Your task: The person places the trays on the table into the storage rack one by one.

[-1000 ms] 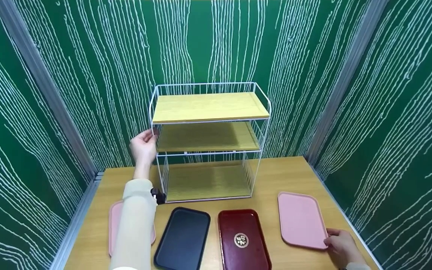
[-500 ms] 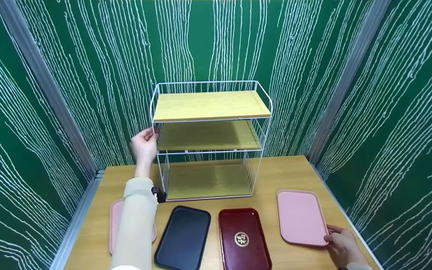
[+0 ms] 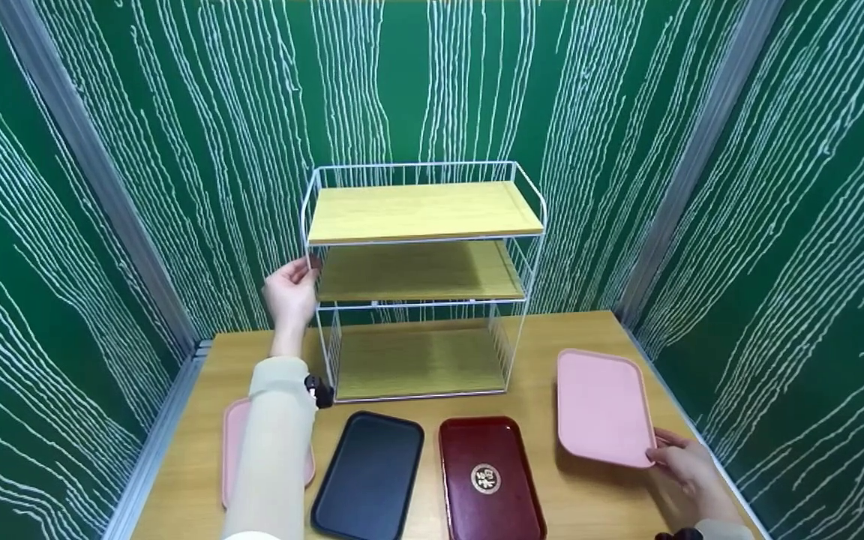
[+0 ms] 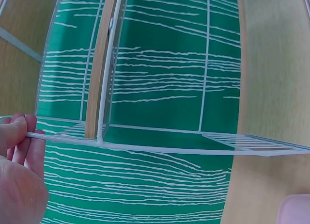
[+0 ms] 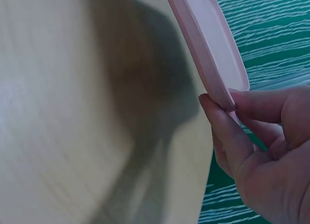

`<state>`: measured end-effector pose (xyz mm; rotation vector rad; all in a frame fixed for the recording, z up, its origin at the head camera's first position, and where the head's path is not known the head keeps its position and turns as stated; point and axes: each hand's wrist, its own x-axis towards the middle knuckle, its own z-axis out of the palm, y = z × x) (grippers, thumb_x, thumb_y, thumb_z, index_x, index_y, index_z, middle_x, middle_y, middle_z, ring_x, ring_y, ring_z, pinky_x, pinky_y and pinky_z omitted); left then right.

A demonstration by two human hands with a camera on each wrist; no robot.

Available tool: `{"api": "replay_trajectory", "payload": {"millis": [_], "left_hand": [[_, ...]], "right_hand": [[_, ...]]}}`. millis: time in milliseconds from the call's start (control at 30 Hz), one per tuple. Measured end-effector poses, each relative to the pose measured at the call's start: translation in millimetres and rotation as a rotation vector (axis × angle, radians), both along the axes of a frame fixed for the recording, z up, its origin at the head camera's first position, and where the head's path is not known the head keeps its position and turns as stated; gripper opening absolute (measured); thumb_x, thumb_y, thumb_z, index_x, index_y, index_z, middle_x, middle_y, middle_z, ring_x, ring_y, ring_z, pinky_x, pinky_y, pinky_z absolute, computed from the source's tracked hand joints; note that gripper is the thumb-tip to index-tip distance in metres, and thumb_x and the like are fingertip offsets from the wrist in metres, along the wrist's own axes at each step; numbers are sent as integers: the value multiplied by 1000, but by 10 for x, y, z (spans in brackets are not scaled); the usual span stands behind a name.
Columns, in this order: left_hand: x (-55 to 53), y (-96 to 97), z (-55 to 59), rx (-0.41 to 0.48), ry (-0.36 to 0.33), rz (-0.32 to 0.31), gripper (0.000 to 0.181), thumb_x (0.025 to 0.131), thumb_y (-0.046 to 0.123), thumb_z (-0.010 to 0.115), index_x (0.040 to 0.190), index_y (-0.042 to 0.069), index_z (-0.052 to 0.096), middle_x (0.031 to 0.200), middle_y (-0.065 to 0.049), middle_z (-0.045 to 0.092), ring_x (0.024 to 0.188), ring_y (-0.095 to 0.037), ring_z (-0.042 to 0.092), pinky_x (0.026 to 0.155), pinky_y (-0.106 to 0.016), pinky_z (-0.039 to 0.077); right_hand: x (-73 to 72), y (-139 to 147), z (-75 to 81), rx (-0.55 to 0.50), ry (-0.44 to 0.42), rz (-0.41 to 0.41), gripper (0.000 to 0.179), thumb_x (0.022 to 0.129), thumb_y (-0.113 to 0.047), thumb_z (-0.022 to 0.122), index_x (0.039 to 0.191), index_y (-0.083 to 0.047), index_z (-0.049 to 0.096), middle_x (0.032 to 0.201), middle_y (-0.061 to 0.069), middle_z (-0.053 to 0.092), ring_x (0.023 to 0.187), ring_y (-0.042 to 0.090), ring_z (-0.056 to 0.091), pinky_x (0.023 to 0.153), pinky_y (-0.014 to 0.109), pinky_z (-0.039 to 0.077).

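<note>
My left hand (image 3: pixel 289 296) pinches the left front upright of a white wire rack (image 3: pixel 421 304) with three wooden shelves. In the left wrist view, the thumb and fingers (image 4: pixel 33 151) close round that thin white rod. Over at the right, my right hand (image 3: pixel 683 461) pinches the near right corner of a pink tray (image 3: pixel 603 405). The right wrist view shows this tray (image 5: pixel 208 54) raised off the table, its shadow falling on the wood below. Its thumb lies on one side of the rim and the fingers on the other.
Between the hands, a black tray (image 3: pixel 368 476) and a dark red tray (image 3: pixel 488 476) with a gold round emblem lie on the table (image 3: pixel 552 337). A second pink tray (image 3: pixel 233 442) is partly hidden under the left forearm. Green patterned walls (image 3: pixel 402 82) stand close round the table.
My right hand has lifted the right pink tray off the table and moved it slightly away from me. My left hand keeps its place on the rack.
</note>
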<state>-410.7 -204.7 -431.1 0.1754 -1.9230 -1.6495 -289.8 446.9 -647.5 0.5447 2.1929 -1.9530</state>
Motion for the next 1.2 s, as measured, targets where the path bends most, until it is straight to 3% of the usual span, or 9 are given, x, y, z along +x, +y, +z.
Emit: {"api": "replay_trajectory", "payload": {"millis": [200,467,733,1033,1200], "left_hand": [[-17,-1,-29,-6,-6,9,22,100,0,73,122,1,78,119,-15,79,109,-26,76,93,-37,61],[-34,-18,-58,-7,-39,-4,23,102,2,71,124,3,78,120,-12,79,112,-24,75,96,-35,60],[-21,-16,-32,-5,16,-13,20,101,-3,70,119,-3,78,116,-17,79,108,-28,76,84,-28,60],[0,-11,-32,4,-39,-7,21,103,2,70,122,3,78,118,-12,79,110,-25,75,91,-38,61],[-6,-18,-35,-10,-49,-12,22,103,2,70,123,4,78,119,-12,79,109,-24,75,89,-36,61]], "right_hand": [[11,-83,302,-85,-20,-62,82,95,6,73,163,10,27,104,-2,74,85,14,73,81,30,63],[35,-111,637,-155,3,-56,90,97,-1,76,169,-1,21,102,-10,73,93,15,76,90,28,61],[59,-187,966,-176,78,-31,89,98,-1,76,168,2,22,102,-10,73,92,15,75,88,29,62],[2,-300,1267,-208,146,-18,97,94,-9,84,170,-5,24,107,-17,72,99,13,76,94,26,58],[-30,-364,1445,-274,212,-6,81,95,-3,80,165,-7,39,108,-11,74,96,13,76,90,27,60]]}}
